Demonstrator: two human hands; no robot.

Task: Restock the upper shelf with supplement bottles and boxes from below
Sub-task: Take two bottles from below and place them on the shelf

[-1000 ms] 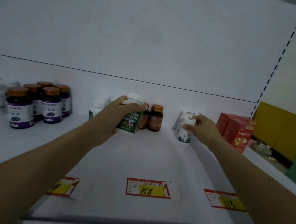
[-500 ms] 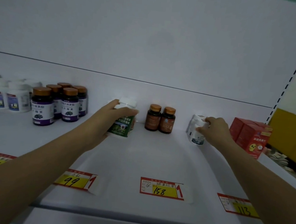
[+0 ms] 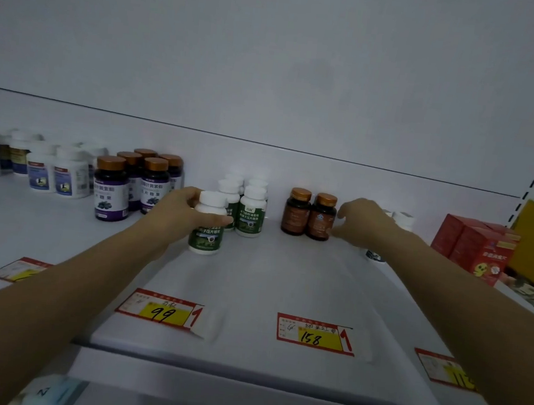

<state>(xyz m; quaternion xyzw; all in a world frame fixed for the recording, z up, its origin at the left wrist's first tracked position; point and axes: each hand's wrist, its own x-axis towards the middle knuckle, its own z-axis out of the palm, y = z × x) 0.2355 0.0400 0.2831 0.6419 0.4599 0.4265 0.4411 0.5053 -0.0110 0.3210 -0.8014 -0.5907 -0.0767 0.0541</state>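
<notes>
The front of the shelf (image 3: 250, 298) is bare beyond the 158 price tag (image 3: 313, 334). Left of the tag and farther back, the left hand (image 3: 179, 216) clamps a green-label bottle (image 3: 208, 226) standing before its group; the right hand (image 3: 361, 224), fingers apart, holds nothing beside the brown bottles (image 3: 310, 214). I'd judge restocking partway done.

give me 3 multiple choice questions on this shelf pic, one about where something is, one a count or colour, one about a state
1. Where are the red boxes?
A. far right of the shelf
B. far left
C. centre front

2. How many brown bottles with copper caps stand between the two hands?
A. two
B. four
C. six

3. What is the left hand doing?
A. gripping a green-label white bottle
B. resting flat and empty
C. holding a price tag

Answers:
1. A, they sit at the right edge, beyond the right hand.
2. A, a pair stands side by side.
3. A, fingers wrap around the bottle's upper body.
</notes>
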